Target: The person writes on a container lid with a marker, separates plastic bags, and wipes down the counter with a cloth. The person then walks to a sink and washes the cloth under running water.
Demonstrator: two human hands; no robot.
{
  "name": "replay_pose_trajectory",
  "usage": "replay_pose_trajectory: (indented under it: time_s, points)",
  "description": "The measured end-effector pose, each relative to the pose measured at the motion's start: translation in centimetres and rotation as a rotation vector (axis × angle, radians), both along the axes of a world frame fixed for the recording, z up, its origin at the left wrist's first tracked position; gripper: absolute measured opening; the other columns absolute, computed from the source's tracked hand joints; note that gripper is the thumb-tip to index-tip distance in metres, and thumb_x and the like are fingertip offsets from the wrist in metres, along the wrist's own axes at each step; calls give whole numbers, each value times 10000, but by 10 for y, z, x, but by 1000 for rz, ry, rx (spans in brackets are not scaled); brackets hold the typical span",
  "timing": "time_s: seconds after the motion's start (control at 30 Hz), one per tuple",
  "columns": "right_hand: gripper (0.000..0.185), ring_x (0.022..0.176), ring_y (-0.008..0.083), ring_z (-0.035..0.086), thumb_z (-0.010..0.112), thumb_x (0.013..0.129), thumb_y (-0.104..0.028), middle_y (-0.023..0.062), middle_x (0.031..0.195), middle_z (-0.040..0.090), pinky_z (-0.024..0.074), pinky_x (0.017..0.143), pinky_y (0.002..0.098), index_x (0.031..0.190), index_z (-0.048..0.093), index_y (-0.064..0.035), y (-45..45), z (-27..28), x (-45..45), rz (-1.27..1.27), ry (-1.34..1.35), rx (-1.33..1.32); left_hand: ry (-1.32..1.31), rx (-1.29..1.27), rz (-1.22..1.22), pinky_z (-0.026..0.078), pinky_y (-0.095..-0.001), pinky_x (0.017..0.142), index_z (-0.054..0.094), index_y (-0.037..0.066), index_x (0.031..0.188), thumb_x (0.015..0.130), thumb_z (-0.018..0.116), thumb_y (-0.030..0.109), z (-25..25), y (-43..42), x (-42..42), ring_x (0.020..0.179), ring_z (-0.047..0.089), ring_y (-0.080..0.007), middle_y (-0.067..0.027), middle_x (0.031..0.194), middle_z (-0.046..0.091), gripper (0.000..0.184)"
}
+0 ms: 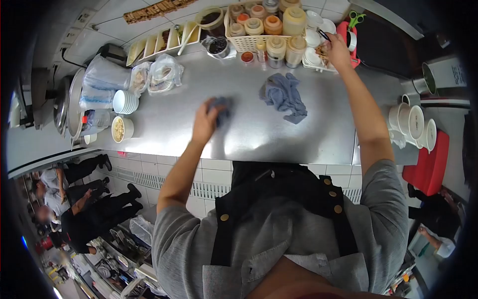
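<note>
My left hand (204,122) is closed on a small blue-grey cloth (222,110) over the middle of the steel counter (239,137); hand and cloth are slightly blurred. A second blue-grey cloth (285,97) lies crumpled on the counter to the right. My right hand (339,52) reaches to the back right, above a white basket (326,69). Its fingers are closed around a slim black object (323,35), whose kind I cannot make out. White lidded cups (312,38) and a red holder (354,59) with green scissors (356,19) are close to that hand.
Sauce bottles fill a cream basket (244,44) at the back, with more bottles (276,50) before it. Condiment trays (164,42) line the wall. Bagged goods (165,74), stacked bowls (125,102) and a filled cup (122,129) are left; white tubs (411,122) are right. Several people stand behind.
</note>
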State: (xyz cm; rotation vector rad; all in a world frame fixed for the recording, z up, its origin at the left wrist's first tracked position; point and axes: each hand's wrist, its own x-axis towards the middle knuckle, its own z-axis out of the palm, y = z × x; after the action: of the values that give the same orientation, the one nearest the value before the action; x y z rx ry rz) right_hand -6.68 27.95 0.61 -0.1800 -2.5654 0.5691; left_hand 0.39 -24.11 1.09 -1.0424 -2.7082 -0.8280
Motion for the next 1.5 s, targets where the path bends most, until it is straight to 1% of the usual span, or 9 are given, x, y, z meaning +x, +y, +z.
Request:
replay_pose_trajectory:
  time_s: [0.27, 0.43, 0.57, 0.73, 0.97, 1.03, 1.1, 1.2, 1.5]
  points:
    - [474, 1064, 375, 523, 697, 841, -234, 163, 1131, 556, 401, 913, 470, 1250, 521, -73, -75, -5, 53, -239, 241, -24, 20, -78, 381, 415, -470, 1014, 580, 201, 1313, 873, 628, 158, -57, -14, -192, 1262, 472, -368, -184, 1390, 478, 445]
    - [489, 1191, 340, 431, 746, 750, -301, 113, 1258, 507, 361, 961, 499, 1207, 597, -206, -212, -5, 107, -91, -221, -154, -117, -592, 848, 427, -546, 923, 426, 192, 1463, 883, 571, 373, -67, 57, -163, 1236, 402, -344, -143, 1395, 399, 624]
    - [525, 1211, 330, 418, 743, 728, -254, 80, 1313, 497, 378, 963, 505, 1232, 597, -230, -225, -47, 115, 79, -262, -101, -192, -551, 757, 426, -564, 914, 405, 192, 1471, 876, 564, 319, -59, 116, -94, 1196, 409, -373, -160, 1338, 410, 629]
    - [506, 1189, 309, 487, 736, 732, -234, 87, 1303, 526, 421, 971, 450, 1217, 601, -178, -207, -68, 236, 1008, -421, -197, -38, -521, 276, 436, -533, 856, 448, 155, 1433, 879, 538, 207, -47, 162, 0, 1103, 460, -339, -131, 1273, 453, 563]
    - [354, 831, 354, 645, 666, 793, -235, 155, 933, 634, 523, 736, 387, 1084, 608, -42, -72, -23, 308, 299, -89, -542, -315, -105, -914, 402, -464, 940, 615, 142, 1250, 867, 560, 201, -18, 138, 115, 1062, 507, -321, -127, 1185, 554, 392]
    - [358, 937, 376, 610, 641, 833, -199, 197, 1021, 610, 495, 825, 395, 1139, 583, -22, -32, -8, 279, 28, -30, -350, -629, -47, -452, 385, -445, 956, 649, 116, 1167, 886, 541, 141, -17, 137, 74, 1057, 523, -325, -132, 1169, 572, 303]
    - [365, 1110, 374, 513, 629, 854, -166, 195, 1193, 555, 415, 960, 413, 1198, 580, -56, -3, -11, 239, -139, -18, -210, 46, -2, -154, 417, -472, 914, 625, 158, 1210, 892, 547, 164, -30, 136, 16, 1078, 520, -351, -140, 1148, 583, 328]
    - [391, 1131, 359, 464, 633, 835, -144, 159, 1240, 532, 387, 973, 449, 1224, 595, -146, 29, -80, 202, -291, -120, 93, -57, -315, 392, 401, -523, 922, 520, 250, 1385, 841, 600, 215, -61, 166, -14, 1197, 425, -371, -148, 1363, 430, 552]
    - [326, 1034, 358, 568, 580, 789, -66, 142, 1052, 598, 468, 876, 453, 1112, 615, -94, -175, -52, 421, 474, -659, -193, -110, -126, -250, 361, -514, 924, 609, 305, 1297, 809, 639, 174, -54, 306, 48, 1195, 434, -284, -31, 1305, 502, 506]
